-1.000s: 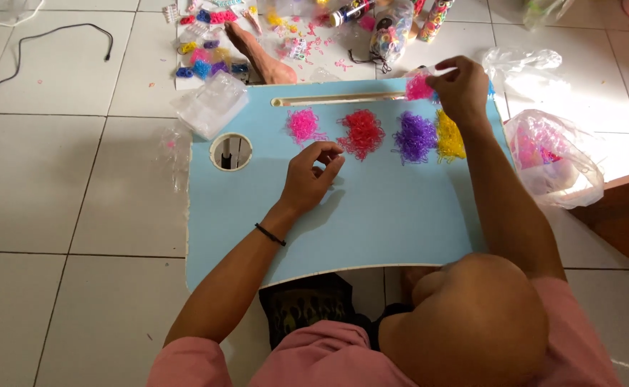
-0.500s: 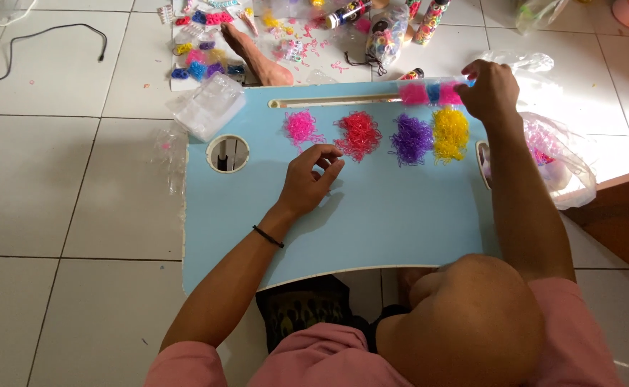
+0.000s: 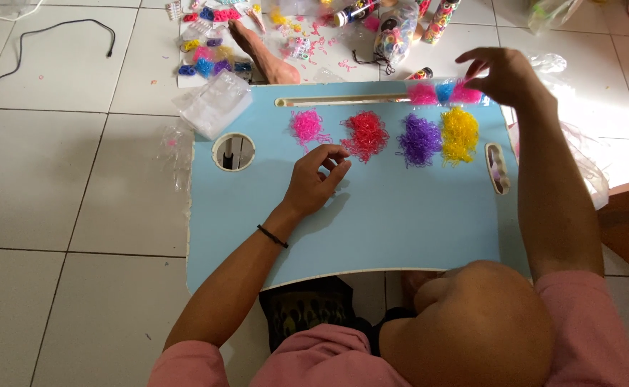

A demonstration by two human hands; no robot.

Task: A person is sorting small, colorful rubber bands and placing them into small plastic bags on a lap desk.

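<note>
Piles: we count four heaps of tiny rubber bands on the light blue lap table (image 3: 400,222), in a row across the upper middle of the frame: a pink pile (image 3: 307,126), a red pile (image 3: 364,135), a purple pile (image 3: 420,140) and a yellow pile (image 3: 460,134).
Hands: we see two.
Left hand (image 3: 316,180): it rests on the table just below the pink and red piles, fingers loosely curled, holding nothing.
Right hand (image 3: 504,74): at the upper right, its fingers pinch one end of a clear bag of bands (image 3: 443,92).
Bag: see-through plastic, showing pink and blue clumps, lying along the table's far edge above the purple and yellow piles.
Table: one round cup hole (image 3: 233,152) at its left.
Around: a crumpled clear bag (image 3: 215,105) sits at the table's upper left corner; more coloured bands and packets (image 3: 214,57) litter the tiled floor at the top of the frame; a black cable (image 3: 49,34) lies upper left.
</note>
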